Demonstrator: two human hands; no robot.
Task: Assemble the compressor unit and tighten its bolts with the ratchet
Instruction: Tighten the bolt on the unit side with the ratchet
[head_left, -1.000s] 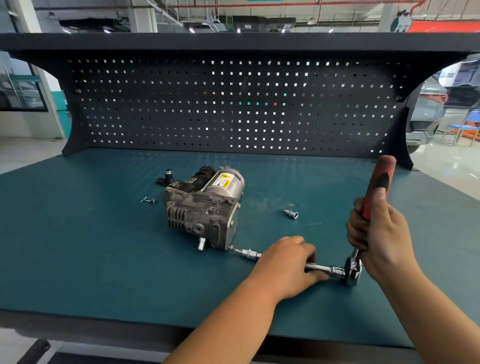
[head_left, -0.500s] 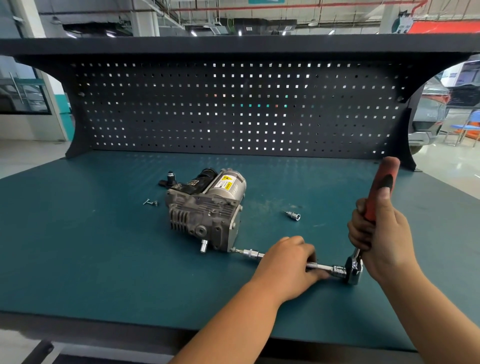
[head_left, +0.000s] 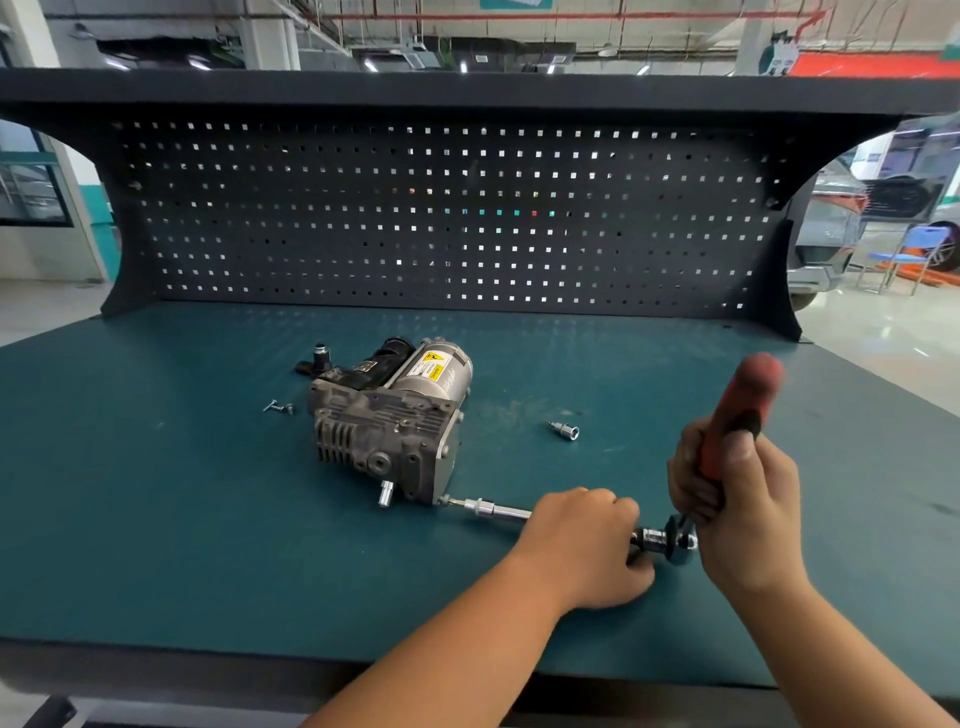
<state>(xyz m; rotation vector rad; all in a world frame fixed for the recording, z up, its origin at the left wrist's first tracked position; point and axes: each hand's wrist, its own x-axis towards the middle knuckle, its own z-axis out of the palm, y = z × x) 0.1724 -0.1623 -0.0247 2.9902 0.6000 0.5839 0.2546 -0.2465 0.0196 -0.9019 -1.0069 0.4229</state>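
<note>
One wide workbench with a teal top (head_left: 156, 519) is carrying everything, and a black perforated metal back panel (head_left: 415, 218) is standing along its far edge. Near the middle of the top, a little left of centre, the grey cast-metal compressor unit (head_left: 387, 431) with a silver cylindrical motor and a yellow warning label is resting.

Toward the front edge, the left hand (head_left: 582, 545) is lying palm down with its fingers curling over a chrome extension bar (head_left: 493, 510), whose far tip is meeting the compressor unit's near right corner. Just beside it, the right hand (head_left: 743, 509) is gripping the red-handled chrome ratchet (head_left: 737, 410), fingers wrapping the handle and thumb pressing up along it. The handle is standing nearly upright, blurred at its top, while the ratchet's head is sitting low at the bar's right end.

Smaller parts are lying apart on the top:
- A short chrome socket (head_left: 566, 430) is lying right of the compressor unit.
- A small black fitting (head_left: 317, 358) is sitting just beside its far left corner.
- Two tiny silver screws (head_left: 278, 408) are lying close to its left side.
</note>
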